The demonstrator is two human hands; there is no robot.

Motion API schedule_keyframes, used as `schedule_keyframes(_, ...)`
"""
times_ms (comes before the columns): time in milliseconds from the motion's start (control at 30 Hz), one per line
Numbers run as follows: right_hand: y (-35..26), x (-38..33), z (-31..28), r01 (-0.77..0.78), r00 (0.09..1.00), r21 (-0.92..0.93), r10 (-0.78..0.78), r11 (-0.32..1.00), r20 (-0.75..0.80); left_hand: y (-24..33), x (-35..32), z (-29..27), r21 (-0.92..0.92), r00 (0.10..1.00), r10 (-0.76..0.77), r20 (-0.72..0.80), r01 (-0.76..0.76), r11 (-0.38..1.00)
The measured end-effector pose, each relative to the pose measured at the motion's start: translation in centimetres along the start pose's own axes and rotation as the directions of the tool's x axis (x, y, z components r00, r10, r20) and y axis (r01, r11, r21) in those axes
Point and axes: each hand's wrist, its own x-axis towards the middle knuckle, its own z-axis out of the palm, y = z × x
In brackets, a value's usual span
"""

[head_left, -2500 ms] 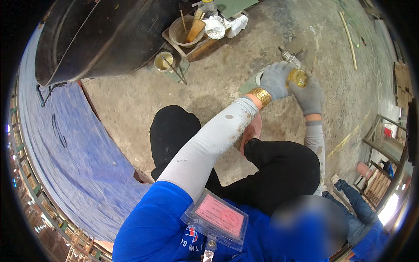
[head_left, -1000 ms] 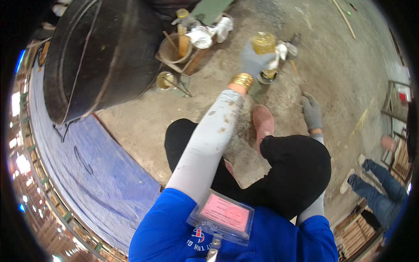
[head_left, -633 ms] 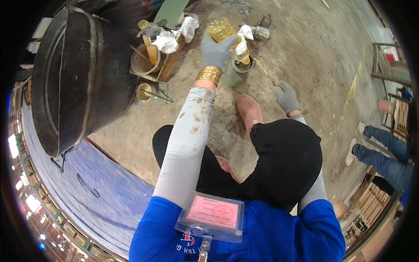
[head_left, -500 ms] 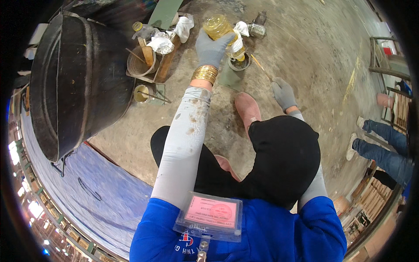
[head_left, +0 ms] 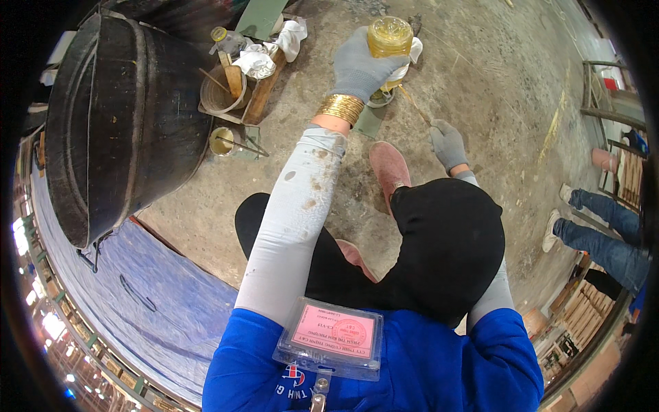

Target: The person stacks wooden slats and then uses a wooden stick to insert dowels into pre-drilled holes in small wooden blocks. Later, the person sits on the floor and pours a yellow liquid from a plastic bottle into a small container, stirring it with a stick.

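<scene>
Head view, looking down past my knees: my left hand, gloved in grey, is stretched out toward twelve o'clock and wrapped around a round jar of yellow stuff, held up off the concrete floor. A stack of gold bangles sits on that wrist. My right hand, also gloved, is lower, at about one o'clock, pinching the end of a thin stick that slants up toward a small tin just under the jar.

Nearest the lens, at six o'clock, a clear rectangular badge holder with a pink card hangs on my blue shirt; I can't make out its print. Up at eleven o'clock a wooden tray carries a round bowl, crumpled white rags and a small bottle with a yellow cap. Just beside the tray, a little open can has a stick across it. A big black tub fills nine to eleven o'clock, with a blue tarp below it. At three o'clock another person's jeans-clad legs stretch in.

Against half a second ago, the jar has shifted a little rightward in the picture, the grip on it unchanged, and my right hand has come closer to the stick and tin instead of resting farther out on the floor.
</scene>
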Motion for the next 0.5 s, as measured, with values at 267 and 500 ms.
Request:
schedule_keyframes(267, 0.77, 0.11, 0.16, 0.053, 0.998, -0.05, -0.054, 0.997, -0.015, -0.09, -0.21, 0.28, 0.051, 1.0, 0.027, 0.002, -0.027, 0.998)
schedule_keyframes(500, 1.19, 0.6, 0.19, 0.05, 0.999, -0.062, -0.051, 0.997, -0.009, -0.39, 0.07, 0.28, 0.029, 0.998, 0.065, -0.02, -0.065, 0.997)
